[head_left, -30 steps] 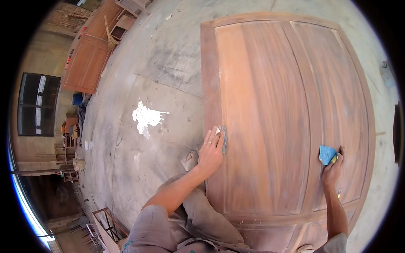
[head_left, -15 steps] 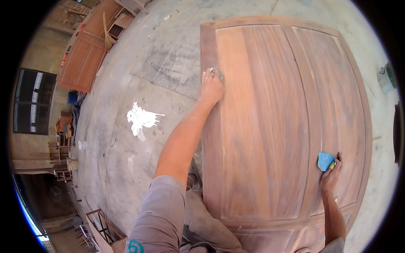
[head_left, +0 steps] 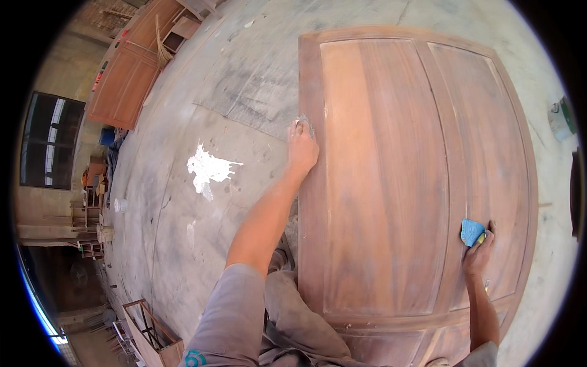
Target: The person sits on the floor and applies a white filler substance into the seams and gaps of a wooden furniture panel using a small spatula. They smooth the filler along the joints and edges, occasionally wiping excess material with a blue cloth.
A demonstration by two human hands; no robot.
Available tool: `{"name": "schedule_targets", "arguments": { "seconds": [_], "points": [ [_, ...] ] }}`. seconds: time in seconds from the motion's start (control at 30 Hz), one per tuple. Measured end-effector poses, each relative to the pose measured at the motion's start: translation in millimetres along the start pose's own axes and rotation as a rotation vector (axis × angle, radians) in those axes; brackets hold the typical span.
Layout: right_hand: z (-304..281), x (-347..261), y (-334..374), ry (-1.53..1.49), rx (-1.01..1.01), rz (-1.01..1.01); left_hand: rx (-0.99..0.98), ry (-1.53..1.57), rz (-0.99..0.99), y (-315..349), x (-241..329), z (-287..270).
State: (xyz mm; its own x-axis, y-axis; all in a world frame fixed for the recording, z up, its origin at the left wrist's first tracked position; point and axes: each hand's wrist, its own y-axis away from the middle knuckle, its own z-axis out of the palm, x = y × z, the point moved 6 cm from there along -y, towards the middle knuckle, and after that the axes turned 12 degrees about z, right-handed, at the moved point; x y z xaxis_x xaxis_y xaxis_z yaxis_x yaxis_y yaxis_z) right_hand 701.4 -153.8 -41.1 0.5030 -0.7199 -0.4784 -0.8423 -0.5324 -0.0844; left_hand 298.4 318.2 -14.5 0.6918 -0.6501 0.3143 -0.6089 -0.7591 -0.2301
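A large brown wooden door panel (head_left: 391, 183), with a raised frame around long inset boards, lies flat in front of me. My left hand (head_left: 301, 147) is at its left edge, fingers bent over a crumpled grey pad (head_left: 310, 125) pressed against the frame. Part of that pad is hidden under the fingers. Over at the right, my right hand (head_left: 478, 257) rests on the narrower inset board, closed on a blue folded sheet (head_left: 472, 232). A small yellow-green bit shows beside the thumb; its kind is unclear.
White spilled paint (head_left: 209, 170) marks the concrete floor to the left. A bucket (head_left: 559, 119) stands at the far right. Another wooden panel (head_left: 125, 85) leans at the back left beside a straw broom (head_left: 161, 49). A wooden frame (head_left: 150, 330) sits at lower left.
My left hand has slid toward me along the door's left edge, still with the grey pad. The right hand has stayed nearly in place. The view has shifted slightly.
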Motion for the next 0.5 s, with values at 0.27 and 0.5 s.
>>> {"name": "schedule_targets", "arguments": {
  "seconds": [0.27,0.5],
  "points": [
    [-22,10,-9,0.014,0.066,0.015,-0.035,0.152,0.289,68,151,14],
    [-15,-5,-17,-0.052,0.078,-0.045,-0.006,0.278,0.608,-36,321,101]
  ]
}}
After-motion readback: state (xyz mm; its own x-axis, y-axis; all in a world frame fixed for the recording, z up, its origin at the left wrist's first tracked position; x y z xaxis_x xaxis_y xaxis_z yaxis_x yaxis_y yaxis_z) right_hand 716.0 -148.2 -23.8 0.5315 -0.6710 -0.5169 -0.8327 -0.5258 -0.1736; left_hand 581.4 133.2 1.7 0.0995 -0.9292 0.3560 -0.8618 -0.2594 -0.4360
